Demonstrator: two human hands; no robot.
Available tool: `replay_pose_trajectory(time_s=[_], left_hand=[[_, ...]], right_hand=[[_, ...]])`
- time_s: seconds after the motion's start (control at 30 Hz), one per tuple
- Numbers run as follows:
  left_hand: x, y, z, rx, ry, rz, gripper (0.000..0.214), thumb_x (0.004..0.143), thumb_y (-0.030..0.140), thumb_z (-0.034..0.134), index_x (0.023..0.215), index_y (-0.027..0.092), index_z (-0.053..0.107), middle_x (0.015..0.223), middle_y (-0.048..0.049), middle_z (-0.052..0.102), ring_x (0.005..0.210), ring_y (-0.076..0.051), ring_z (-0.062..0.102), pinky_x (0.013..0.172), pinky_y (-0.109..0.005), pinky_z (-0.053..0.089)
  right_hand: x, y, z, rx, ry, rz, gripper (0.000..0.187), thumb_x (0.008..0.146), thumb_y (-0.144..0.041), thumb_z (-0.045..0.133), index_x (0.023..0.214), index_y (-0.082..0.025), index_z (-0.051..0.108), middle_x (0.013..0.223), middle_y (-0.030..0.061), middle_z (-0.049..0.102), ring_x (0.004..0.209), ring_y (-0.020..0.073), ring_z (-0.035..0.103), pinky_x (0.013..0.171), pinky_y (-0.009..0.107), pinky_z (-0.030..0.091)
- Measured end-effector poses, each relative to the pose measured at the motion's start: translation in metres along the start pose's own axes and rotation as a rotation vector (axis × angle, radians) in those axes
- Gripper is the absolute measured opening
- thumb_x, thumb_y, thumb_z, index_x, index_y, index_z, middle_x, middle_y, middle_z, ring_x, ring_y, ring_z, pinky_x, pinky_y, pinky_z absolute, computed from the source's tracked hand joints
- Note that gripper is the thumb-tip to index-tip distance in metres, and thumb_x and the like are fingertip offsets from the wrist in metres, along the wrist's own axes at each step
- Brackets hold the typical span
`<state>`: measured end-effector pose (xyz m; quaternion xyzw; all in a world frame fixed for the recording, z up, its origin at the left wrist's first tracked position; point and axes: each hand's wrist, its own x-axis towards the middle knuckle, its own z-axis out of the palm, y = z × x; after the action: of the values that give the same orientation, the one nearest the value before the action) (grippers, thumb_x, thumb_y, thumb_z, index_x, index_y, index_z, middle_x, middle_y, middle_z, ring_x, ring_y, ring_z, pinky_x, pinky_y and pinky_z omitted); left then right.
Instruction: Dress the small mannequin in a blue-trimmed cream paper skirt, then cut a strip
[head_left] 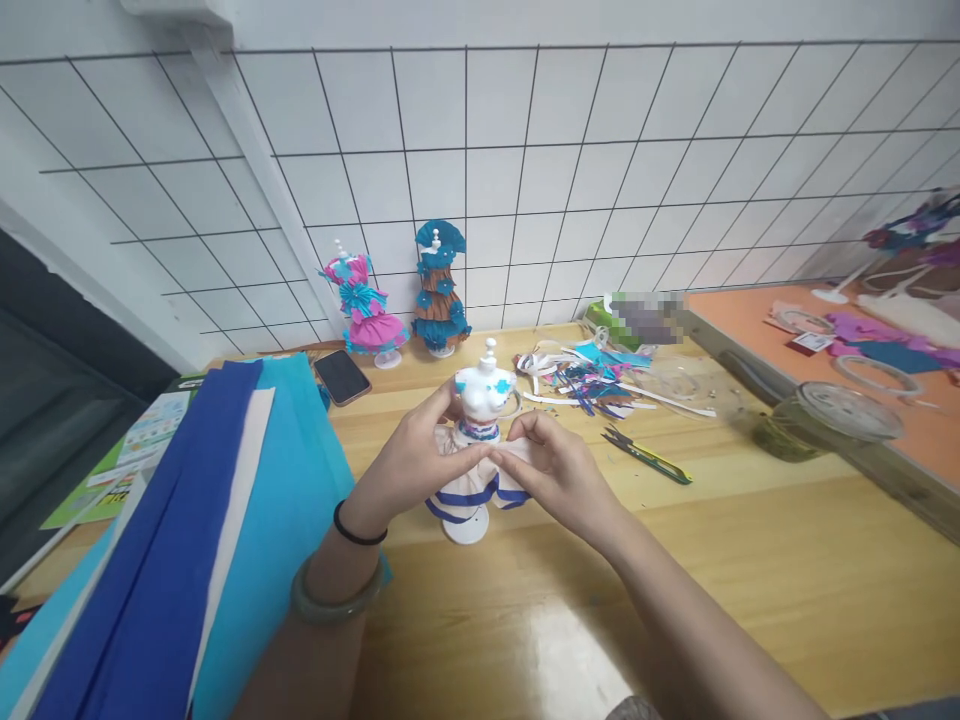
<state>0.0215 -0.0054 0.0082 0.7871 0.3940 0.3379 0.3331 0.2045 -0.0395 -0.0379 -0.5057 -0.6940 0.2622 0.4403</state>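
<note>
On the wooden table (675,600), at frame centre, a small mannequin (486,392) in a paper skirt (469,485) is pinched at the waist by the closed fingers of the left hand (409,465) and the right hand (559,470).

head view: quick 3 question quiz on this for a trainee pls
1. True or false: the left hand and the right hand both pinch the skirt on the mannequin.
2. What lies on the table just right of the right hand? A pen, B snips, C ruler.
3. Short answer: which stands nearer the phone, the pink dress or the blue dress?
Key: 1 true; 2 B; 3 pink dress.
</note>
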Motion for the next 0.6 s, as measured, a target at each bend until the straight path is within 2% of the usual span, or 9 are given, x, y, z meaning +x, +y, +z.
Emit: replay_pose_trajectory(time_s=[0.1, 0.17, 0.23, 0.3, 0.47, 0.6], left_hand=[[0.0, 0.001, 0.0, 0.042, 0.017, 0.006, 0.031, 0.077, 0.025, 0.062, 0.106, 0.02, 0.052, 0.095, -0.001, 0.062, 0.089, -0.016, 0.059, 0.079, -0.026, 0.048], [0.001, 0.001, 0.0, 0.069, 0.032, 0.004, 0.034, 0.076, 0.025, 0.062, 0.108, 0.02, 0.051, 0.097, -0.0018, 0.062, 0.091, -0.018, 0.059, 0.08, -0.028, 0.047], [0.001, 0.001, 0.001, 0.099, 0.052, -0.006, 0.038, 0.075, 0.027, 0.062, 0.111, 0.02, 0.05, 0.099, -0.0028, 0.062, 0.093, -0.019, 0.059, 0.082, -0.03, 0.047], [0.001, 0.0, 0.001, 0.137, 0.073, -0.025, 0.038, 0.075, 0.028, 0.061, 0.11, 0.02, 0.05, 0.099, -0.0032, 0.062, 0.094, -0.02, 0.059, 0.084, -0.031, 0.046], [0.002, -0.003, 0.003, 0.192, 0.088, -0.073, 0.039, 0.075, 0.029, 0.061, 0.111, 0.02, 0.048, 0.102, -0.0048, 0.061, 0.098, -0.022, 0.058, 0.086, -0.034, 0.045], [0.003, -0.006, 0.003, 0.223, 0.08, -0.084, 0.039, 0.076, 0.029, 0.059, 0.112, 0.021, 0.048, 0.101, -0.0033, 0.061, 0.095, -0.021, 0.058, 0.082, -0.032, 0.046]], right_hand=[[0.001, -0.003, -0.004, -0.095, 0.0, -0.088, 0.015, 0.084, -0.032, 0.059, 0.09, -0.022, 0.05, 0.081, 0.0012, 0.059, 0.071, 0.0145, 0.056, 0.065, 0.026, 0.046], [0.001, -0.005, -0.007, -0.158, 0.035, -0.201, 0.015, 0.085, -0.027, 0.058, 0.097, -0.021, 0.051, 0.092, 0.0046, 0.061, 0.088, 0.018, 0.058, 0.077, 0.031, 0.047], [-0.001, -0.008, -0.01, -0.22, 0.102, -0.322, 0.021, 0.084, -0.024, 0.059, 0.103, -0.021, 0.051, 0.104, 0.0092, 0.059, 0.104, 0.022, 0.054, 0.088, 0.038, 0.045], [-0.004, -0.01, -0.011, -0.283, 0.156, -0.441, 0.025, 0.082, -0.023, 0.061, 0.105, -0.019, 0.052, 0.112, 0.0128, 0.057, 0.111, 0.0251, 0.05, 0.092, 0.044, 0.042], [-0.01, -0.014, -0.006, -0.429, 0.103, -0.724, 0.028, 0.08, -0.028, 0.064, 0.104, -0.017, 0.057, 0.101, 0.0118, 0.064, 0.102, 0.0257, 0.055, 0.085, 0.045, 0.044], [-0.008, -0.009, 0.004, -0.488, 0.139, -0.778, 0.022, 0.082, -0.017, 0.06, 0.104, -0.016, 0.06, 0.093, 0.0076, 0.068, 0.094, 0.0204, 0.058, 0.08, 0.039, 0.045]])
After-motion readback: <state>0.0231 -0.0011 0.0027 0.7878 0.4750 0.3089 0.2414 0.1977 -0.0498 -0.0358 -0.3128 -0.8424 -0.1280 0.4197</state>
